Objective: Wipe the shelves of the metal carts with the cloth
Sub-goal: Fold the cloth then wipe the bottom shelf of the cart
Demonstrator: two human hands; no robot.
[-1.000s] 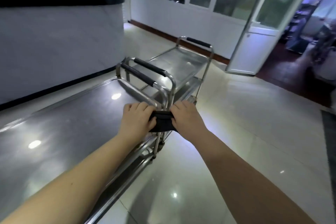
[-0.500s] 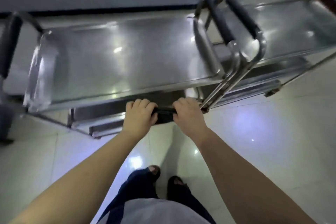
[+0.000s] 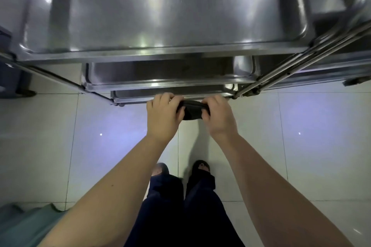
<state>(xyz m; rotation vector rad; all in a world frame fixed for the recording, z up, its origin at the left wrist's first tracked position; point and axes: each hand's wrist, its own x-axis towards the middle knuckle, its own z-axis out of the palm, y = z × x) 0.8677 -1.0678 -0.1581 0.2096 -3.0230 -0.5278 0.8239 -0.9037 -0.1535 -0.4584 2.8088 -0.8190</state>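
Observation:
A small dark cloth [image 3: 192, 110] is stretched between my two hands, just in front of the cart. My left hand [image 3: 163, 115] grips its left end and my right hand [image 3: 219, 115] grips its right end, fingers curled over it. Right behind them lies the front rim of the metal cart's lowest shelf [image 3: 140, 96]. Above it show the middle shelf [image 3: 160, 74] and the wide, shiny top shelf [image 3: 160, 16]. Most of the cloth is hidden inside my fists.
A second metal cart [image 3: 341, 6] stands against the first at the right, its slanted frame tubes [image 3: 291, 66] crossing near my right hand. Pale glossy floor tiles [image 3: 301, 136] spread around my feet [image 3: 180, 170]. A dark object [image 3: 12, 78] sits at the far left.
My view has swung from looking ahead across the room to straight down over the cart. Both hands keep holding the cloth and now sit by the lowest shelf's front rim.

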